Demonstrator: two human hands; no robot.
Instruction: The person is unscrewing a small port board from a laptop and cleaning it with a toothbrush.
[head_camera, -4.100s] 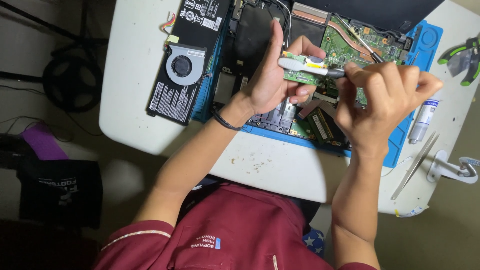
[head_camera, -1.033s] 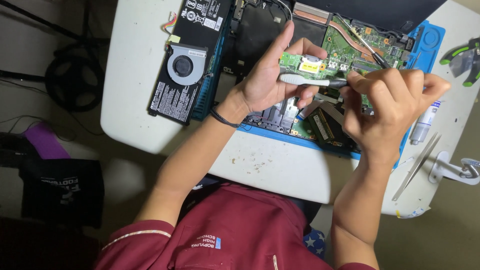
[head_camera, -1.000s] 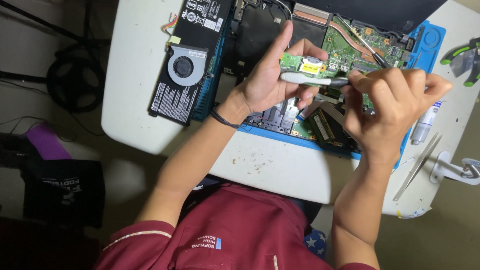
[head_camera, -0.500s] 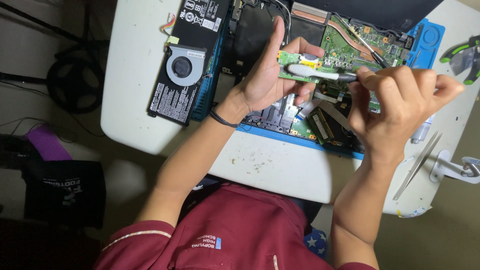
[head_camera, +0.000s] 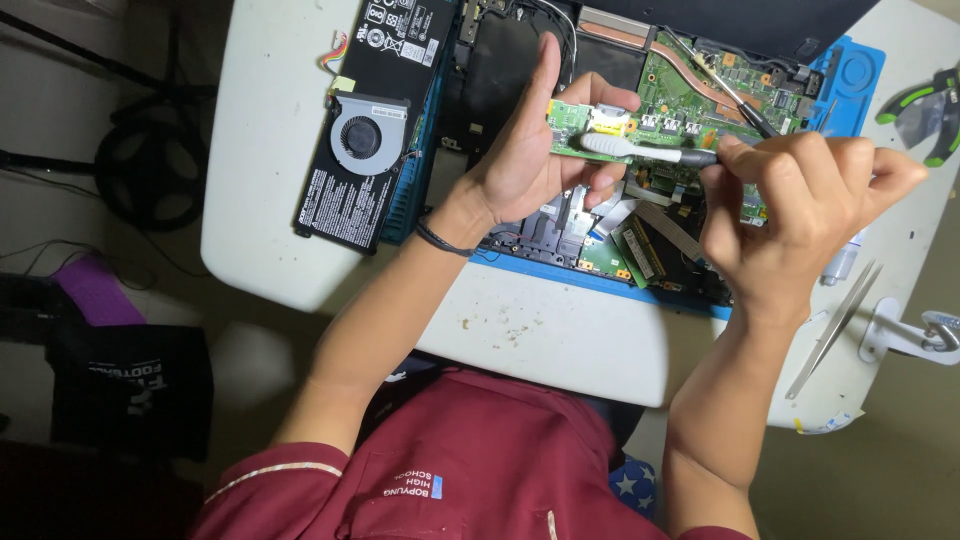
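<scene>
Left hand (head_camera: 530, 165) pinching a small green circuit board (head_camera: 590, 130) by its near edge, lifted just above the opened laptop (head_camera: 600, 200). Right hand (head_camera: 800, 195) closed around a white toothbrush (head_camera: 640, 150), bristle end lying across the board's face. Black battery pack with a round fan (head_camera: 365, 140) resting left of the laptop on the white surface (head_camera: 270, 150); metal tweezers (head_camera: 835, 328) and green-handled pliers (head_camera: 925, 110) right of the laptop, well apart from both hands. Likely risks: too much brush pressure twisting the board out of a light fingertip pinch, dropping it onto the exposed laptop parts beneath; stiff bristles snagging the small connectors; loosened dirt falling into the laptop.
</scene>
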